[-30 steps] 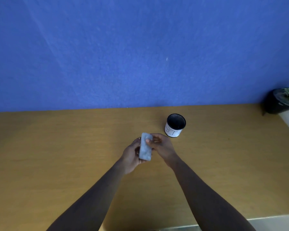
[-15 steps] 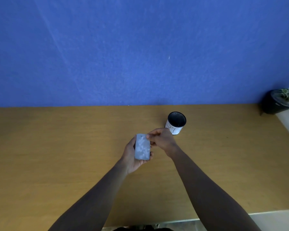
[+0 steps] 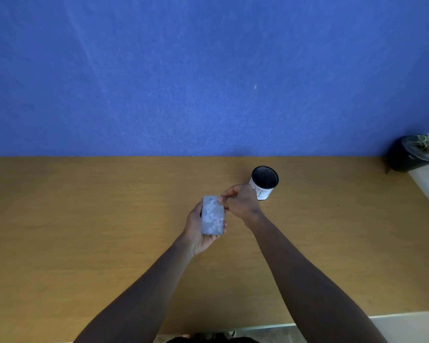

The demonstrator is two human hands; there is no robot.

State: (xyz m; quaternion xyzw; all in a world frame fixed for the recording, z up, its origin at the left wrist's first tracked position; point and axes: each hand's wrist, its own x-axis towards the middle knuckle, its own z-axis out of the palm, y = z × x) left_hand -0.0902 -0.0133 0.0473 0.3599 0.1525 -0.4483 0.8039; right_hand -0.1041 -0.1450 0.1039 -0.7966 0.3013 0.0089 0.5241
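A flat grey-blue rectangular object with pale mottling (image 3: 212, 215), the shape of a card deck or phone, lies face up in my left hand (image 3: 197, 231), whose fingers curl round its edges. My right hand (image 3: 242, 200) is just right of it, fingers curled, with thumb and forefinger pinching the object's upper right corner. Both hands hover above the wooden table (image 3: 84, 231). A black cup with a white label (image 3: 264, 181) stands upright behind my right hand, its lower left partly hidden by the knuckles.
A blue wall (image 3: 208, 70) rises at the table's far edge. A dark pot with a green plant (image 3: 414, 153) sits at the far right corner. The table's near edge runs along the bottom right, with pale floor (image 3: 406, 325) beyond.
The object turned from edge-on to face up in my left hand. My right hand moved up to its top right corner. The camera view tilted slightly.
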